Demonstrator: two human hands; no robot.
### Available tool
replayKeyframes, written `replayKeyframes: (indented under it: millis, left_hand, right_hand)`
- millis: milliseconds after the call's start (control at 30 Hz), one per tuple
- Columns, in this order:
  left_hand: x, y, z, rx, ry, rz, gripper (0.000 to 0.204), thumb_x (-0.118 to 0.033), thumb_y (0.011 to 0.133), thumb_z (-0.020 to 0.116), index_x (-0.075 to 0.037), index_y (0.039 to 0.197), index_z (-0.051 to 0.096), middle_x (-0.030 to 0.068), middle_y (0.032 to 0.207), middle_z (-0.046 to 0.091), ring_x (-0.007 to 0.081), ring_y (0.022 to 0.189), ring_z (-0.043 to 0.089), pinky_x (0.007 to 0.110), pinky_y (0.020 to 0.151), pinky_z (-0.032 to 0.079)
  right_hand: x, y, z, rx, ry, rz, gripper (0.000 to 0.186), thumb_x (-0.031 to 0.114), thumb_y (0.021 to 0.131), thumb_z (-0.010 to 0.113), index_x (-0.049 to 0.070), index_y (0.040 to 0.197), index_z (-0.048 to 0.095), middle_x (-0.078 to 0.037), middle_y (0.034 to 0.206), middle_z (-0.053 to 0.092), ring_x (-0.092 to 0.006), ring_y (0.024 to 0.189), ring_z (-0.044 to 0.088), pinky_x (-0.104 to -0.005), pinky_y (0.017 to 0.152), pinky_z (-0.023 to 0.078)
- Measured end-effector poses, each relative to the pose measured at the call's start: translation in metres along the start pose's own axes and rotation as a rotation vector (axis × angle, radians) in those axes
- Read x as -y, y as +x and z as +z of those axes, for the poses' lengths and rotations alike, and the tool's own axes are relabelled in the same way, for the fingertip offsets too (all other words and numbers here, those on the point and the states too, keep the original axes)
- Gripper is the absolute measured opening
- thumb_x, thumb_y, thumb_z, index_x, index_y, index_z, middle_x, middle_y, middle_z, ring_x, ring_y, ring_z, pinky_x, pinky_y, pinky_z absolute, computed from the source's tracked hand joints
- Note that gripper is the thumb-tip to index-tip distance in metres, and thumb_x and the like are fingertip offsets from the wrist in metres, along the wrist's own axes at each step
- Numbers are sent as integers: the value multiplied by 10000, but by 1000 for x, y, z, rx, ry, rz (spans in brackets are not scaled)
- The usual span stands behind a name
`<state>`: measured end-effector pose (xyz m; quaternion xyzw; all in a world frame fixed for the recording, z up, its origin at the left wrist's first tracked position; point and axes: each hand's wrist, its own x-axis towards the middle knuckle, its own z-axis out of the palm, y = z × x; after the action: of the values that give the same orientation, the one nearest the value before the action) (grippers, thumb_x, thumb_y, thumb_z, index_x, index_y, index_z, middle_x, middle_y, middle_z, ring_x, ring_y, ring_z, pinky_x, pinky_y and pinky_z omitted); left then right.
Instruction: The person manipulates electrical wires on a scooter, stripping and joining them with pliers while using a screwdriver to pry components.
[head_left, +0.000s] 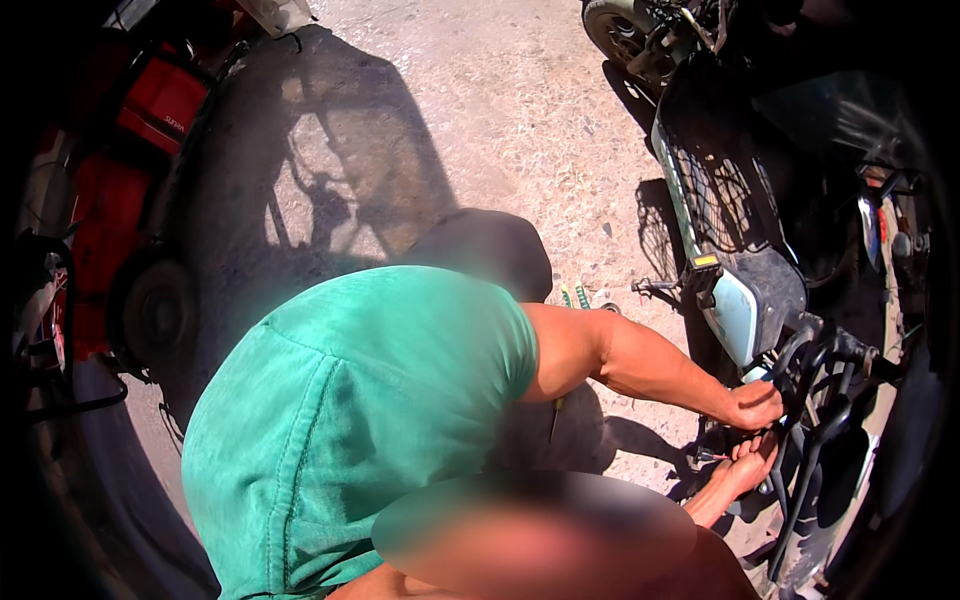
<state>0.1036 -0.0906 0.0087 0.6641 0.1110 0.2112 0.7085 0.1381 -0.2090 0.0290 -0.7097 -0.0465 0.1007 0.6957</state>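
Observation:
Both my hands are together at the frame of a two-wheeler (738, 318) with pale blue-white panels and black parts, at the right. My left arm stretches across from the green sleeve, and my left hand (757, 405) is closed, fingers curled down among dark bars. Just below it, my right hand (752, 462) reaches up with its fingertips pinched together close to the left hand. What either hand grips is too small and shaded to make out. A small dark part with a reddish piece (706, 456) sits beside the right hand.
Green-handled pliers (574, 298) lie on the concrete (500, 120) next to a round dark ring (610, 308). A screwdriver (556, 415) with a yellowish handle is nearer me. At the left stands a red vehicle (110, 210) with a dark wheel (156, 308). Another wheel (618, 28) shows at the far right.

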Motion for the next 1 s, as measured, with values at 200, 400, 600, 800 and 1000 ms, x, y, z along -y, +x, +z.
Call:
replayKeyframes:
  millis: [200,400,600,800,1000]
  left_hand:
    - [-16,-4,-15,-24,271,75,288,-250,838,544,5,870,674,262,867,670,431,829,661,501,736,520]
    - [-10,8,-7,77,363,63,326,-252,865,513,31,855,675,283,862,662,448,817,661,503,734,530]
    - [35,40,11,37,389,252,357,-291,888,512,22,896,683,280,895,668,428,831,676,507,742,527]
    - [-15,-11,-22,78,246,434,258,-206,853,562,-12,990,663,250,913,674,419,882,661,484,761,524]
    - [-13,-3,-27,200,143,495,250,-132,816,587,21,996,667,248,932,679,394,902,670,451,792,531]
  right_hand:
    - [4,-8,12,-46,-51,-6,148,222,949,591,82,907,569,60,652,367,-40,464,278,-213,406,166]
    - [-5,1,1,-92,-152,-88,123,222,907,614,99,906,611,47,755,489,-71,580,412,-232,507,288]
    - [1,1,9,-25,-56,-46,139,234,924,633,100,939,602,60,710,459,-40,521,377,-196,422,238]
    - [5,-3,4,-19,19,-5,210,272,892,705,86,938,620,47,699,481,-22,491,357,-186,416,218]
    - [15,-10,5,24,90,23,86,173,877,628,100,873,582,54,677,408,-45,479,303,-224,411,184]
